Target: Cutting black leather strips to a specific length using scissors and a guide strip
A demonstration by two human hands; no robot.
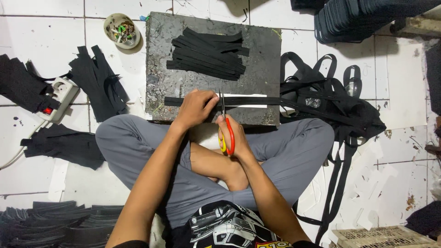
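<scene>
My left hand [195, 106] presses a long black strap [250, 101] flat on a dark cutting slab [266, 50]. A white strip [245, 96] lies under the strap. My right hand [232, 135] holds scissors with red and yellow handles [226, 133]. Their blades [222, 103] point away from me and cross the strap just right of my left fingers. A pile of cut black strap pieces [209, 54] lies at the far side of the slab. I sit cross-legged in grey trousers behind the slab.
A tangle of uncut black strap [330, 98] lies right of the slab. Black fabric scraps [96, 78], a white power strip [62, 94] and a small bowl of bits [121, 30] lie left. Stacked black pieces [50, 222] sit at lower left, a crate [381, 236] at lower right.
</scene>
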